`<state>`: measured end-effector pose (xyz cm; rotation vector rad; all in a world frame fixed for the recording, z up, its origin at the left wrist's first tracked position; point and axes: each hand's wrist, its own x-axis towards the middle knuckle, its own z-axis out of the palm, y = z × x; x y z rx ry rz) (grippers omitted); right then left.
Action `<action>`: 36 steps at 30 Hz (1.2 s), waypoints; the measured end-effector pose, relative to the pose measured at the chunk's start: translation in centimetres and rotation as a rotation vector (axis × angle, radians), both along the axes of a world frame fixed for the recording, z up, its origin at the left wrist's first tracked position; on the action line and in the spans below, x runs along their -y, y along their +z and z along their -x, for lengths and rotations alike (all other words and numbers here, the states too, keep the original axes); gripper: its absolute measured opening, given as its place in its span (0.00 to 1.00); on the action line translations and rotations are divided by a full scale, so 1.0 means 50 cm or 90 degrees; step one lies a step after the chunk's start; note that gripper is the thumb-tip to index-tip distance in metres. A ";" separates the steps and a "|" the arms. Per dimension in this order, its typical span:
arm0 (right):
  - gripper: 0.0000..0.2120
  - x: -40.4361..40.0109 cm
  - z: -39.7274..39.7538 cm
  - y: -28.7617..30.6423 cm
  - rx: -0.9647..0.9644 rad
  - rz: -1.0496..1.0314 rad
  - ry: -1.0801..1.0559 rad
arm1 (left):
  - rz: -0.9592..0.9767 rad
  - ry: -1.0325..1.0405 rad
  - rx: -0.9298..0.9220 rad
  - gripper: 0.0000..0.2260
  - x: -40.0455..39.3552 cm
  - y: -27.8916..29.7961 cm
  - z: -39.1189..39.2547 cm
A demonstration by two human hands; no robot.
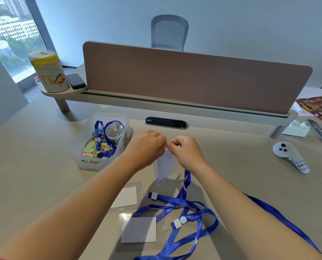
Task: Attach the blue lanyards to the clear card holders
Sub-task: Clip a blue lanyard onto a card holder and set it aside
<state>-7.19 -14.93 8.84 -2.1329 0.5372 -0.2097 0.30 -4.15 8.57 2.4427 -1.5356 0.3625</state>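
Note:
My left hand and my right hand meet above the desk, both pinching the top of a clear card holder that hangs between them. A blue lanyard runs down from under my right hand. Its clip end is hidden by my fingers. Two more clear card holders lie flat near me: one with a white card inside, another partly under my left forearm. More blue lanyards lie tangled on the desk beside them, with white clasps showing.
A translucent bin at the left holds a blue lanyard, binder clips and a jar of pins. A white controller lies at the right. A brown divider panel stands behind, with a canister on its shelf.

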 end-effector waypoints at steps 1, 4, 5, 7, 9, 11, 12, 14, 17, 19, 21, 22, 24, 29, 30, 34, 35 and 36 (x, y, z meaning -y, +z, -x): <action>0.10 -0.001 0.000 0.002 0.004 -0.011 -0.003 | 0.023 0.020 -0.045 0.09 0.001 0.003 0.002; 0.10 -0.002 -0.001 0.005 0.017 -0.050 -0.014 | 0.054 0.069 -0.153 0.12 0.006 0.011 0.003; 0.10 -0.003 -0.002 0.006 0.022 -0.063 -0.020 | 0.066 0.080 -0.189 0.12 0.008 0.013 0.005; 0.10 -0.004 -0.004 0.006 0.034 -0.082 -0.030 | 0.097 0.103 -0.242 0.12 0.011 0.017 0.007; 0.09 -0.006 -0.006 0.005 0.049 -0.093 -0.038 | 0.135 0.117 -0.284 0.11 0.012 0.017 0.006; 0.09 -0.010 -0.009 0.004 0.059 -0.099 -0.043 | 0.162 0.128 -0.315 0.11 0.010 0.018 0.006; 0.10 -0.011 -0.011 0.003 0.062 -0.099 -0.044 | 0.176 0.131 -0.331 0.10 0.009 0.017 0.006; 0.10 -0.014 -0.013 0.002 0.066 -0.093 -0.042 | 0.202 0.138 -0.366 0.10 0.007 0.015 0.004; 0.10 -0.015 -0.016 0.004 0.076 -0.082 -0.034 | 0.238 0.144 -0.420 0.09 0.007 0.011 0.001; 0.10 -0.015 -0.017 0.004 0.076 -0.070 -0.026 | 0.275 0.151 -0.468 0.08 0.005 0.011 0.001; 0.10 -0.016 -0.018 0.003 0.074 -0.055 -0.011 | 0.304 0.158 -0.515 0.08 0.003 0.011 -0.001; 0.10 -0.016 -0.018 0.002 0.073 -0.053 -0.004 | 0.300 0.159 -0.528 0.08 0.002 0.011 -0.003; 0.10 -0.014 -0.019 0.003 0.070 -0.070 -0.005 | 0.287 0.149 -0.572 0.07 0.001 0.011 -0.009; 0.10 0.002 -0.021 0.015 0.050 -0.209 -0.046 | 0.327 0.124 -0.796 0.06 -0.003 0.018 -0.006; 0.09 0.005 -0.021 0.017 0.046 -0.240 -0.046 | 0.331 0.114 -0.839 0.05 -0.004 0.019 -0.004; 0.12 0.013 -0.025 0.024 0.058 -0.385 -0.054 | 0.384 0.077 -0.973 0.12 0.000 0.019 0.002; 0.12 0.014 -0.026 0.026 0.061 -0.417 -0.059 | 0.384 0.082 -0.954 0.15 0.002 0.017 0.003; 0.12 0.015 -0.027 0.027 0.064 -0.448 -0.063 | 0.373 0.096 -0.909 0.17 0.006 0.014 0.005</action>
